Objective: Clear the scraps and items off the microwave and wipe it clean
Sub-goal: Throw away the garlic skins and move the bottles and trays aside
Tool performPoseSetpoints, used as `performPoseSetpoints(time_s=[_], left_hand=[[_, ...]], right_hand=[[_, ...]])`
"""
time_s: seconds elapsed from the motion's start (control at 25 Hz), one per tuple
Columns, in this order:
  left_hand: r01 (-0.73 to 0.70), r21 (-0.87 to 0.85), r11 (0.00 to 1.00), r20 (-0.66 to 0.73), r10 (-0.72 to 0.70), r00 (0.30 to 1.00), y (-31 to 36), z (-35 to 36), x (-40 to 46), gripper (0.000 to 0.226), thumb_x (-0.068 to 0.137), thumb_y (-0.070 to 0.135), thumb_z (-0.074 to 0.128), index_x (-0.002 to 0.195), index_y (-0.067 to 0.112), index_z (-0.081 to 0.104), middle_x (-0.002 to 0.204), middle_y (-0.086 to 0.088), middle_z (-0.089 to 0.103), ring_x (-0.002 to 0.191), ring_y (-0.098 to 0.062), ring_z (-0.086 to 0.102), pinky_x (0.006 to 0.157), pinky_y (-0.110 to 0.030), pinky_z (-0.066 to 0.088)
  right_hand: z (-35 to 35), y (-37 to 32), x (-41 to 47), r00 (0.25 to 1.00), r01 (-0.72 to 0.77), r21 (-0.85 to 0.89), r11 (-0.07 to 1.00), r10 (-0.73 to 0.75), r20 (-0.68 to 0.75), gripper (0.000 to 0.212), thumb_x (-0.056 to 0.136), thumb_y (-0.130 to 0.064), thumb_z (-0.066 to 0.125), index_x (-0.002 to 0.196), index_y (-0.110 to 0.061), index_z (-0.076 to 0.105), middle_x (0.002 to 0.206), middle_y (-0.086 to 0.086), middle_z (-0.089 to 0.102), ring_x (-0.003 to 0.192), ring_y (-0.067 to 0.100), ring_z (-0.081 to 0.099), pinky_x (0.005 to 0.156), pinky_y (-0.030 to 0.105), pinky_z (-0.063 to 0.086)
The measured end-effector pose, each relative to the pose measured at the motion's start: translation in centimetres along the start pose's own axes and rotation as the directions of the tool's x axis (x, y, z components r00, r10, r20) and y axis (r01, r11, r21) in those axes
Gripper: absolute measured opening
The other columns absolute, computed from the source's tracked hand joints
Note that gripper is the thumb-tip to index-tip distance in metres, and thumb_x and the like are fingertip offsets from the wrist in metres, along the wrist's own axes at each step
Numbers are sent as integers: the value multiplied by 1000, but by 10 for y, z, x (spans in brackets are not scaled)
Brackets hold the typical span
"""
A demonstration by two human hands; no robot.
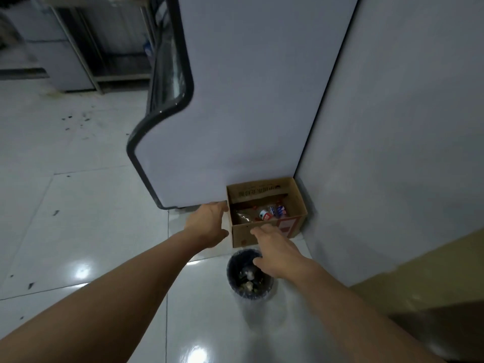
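Both arms reach forward and down toward the floor. The left hand (208, 224) is spread with fingers relaxed and holds nothing; its fingertips lie at the left outer wall of an open cardboard box (264, 235), though contact cannot be confirmed. The right hand (277, 248) is likewise released, fingers extended and empty, stretched over the box's near wall, with the wrist passing above a small dark waste bin (248, 277). The box stands on the floor in the corner, its far side against the base of a pale display cabinet (235, 100) with a dark curved edge trim, its right side near the wall (406, 127). Inside the box lie a brown packet (243, 217) and some small packaged items with red, white and blue labels (272, 213); their exact kind cannot be determined. The bin sits on the floor just in front of the box and holds pale scraps (248, 279). The floor is glossy white tile (91, 218) with dark specks scattered at left. The microwave is not in view.
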State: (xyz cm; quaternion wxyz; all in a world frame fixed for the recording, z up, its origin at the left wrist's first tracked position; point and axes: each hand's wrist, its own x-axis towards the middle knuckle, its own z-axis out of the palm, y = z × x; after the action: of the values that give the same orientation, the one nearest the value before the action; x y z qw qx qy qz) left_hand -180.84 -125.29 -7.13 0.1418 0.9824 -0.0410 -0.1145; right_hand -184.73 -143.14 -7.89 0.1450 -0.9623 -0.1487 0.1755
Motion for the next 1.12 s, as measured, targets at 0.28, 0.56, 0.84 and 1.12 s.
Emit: performPoseSetpoints(time_s=[0.28, 0.56, 0.84, 1.12], left_hand=[[100, -8, 995, -138, -100, 985, 5, -131, -53, 58, 80, 27, 72, 130, 21, 44, 130, -5, 54, 113, -24, 56, 92, -35, 49], [231, 22, 973, -267, -217, 939, -24, -229, -114, 59, 79, 30, 72, 131, 21, 43, 131, -6, 53, 112, -24, 56, 90, -35, 50], [339, 16, 941, -327, -315, 891, -89, -291, -168, 61, 82, 33, 68, 134, 19, 39, 134, -6, 50, 118, -26, 51, 98, -37, 44], [377, 0, 926, -377, -349, 858, -206, -349, -188, 63, 81, 35, 67, 135, 19, 38, 136, -4, 50, 121, -24, 49, 98, -39, 42]], right_hand=[[-107, -76, -22, 987, 159, -77, 984, -161, -9, 66, 83, -21, 64, 140, -17, 31, 136, 9, 38, 124, 26, 38, 98, 40, 43], [-169, -160, -31, 942, 333, -149, 931, -336, 7, 63, 85, -18, 61, 139, -14, 30, 131, 12, 38, 120, 28, 38, 99, 41, 42], [-203, -257, -15, 901, 420, -240, 875, -434, -9, 67, 87, -22, 60, 143, -12, 25, 142, 12, 33, 131, 29, 32, 105, 39, 37], [-217, -376, 21, 874, 439, -319, 840, -481, -66, 67, 85, -25, 61, 143, -13, 28, 141, 11, 36, 131, 29, 33, 107, 41, 37]])
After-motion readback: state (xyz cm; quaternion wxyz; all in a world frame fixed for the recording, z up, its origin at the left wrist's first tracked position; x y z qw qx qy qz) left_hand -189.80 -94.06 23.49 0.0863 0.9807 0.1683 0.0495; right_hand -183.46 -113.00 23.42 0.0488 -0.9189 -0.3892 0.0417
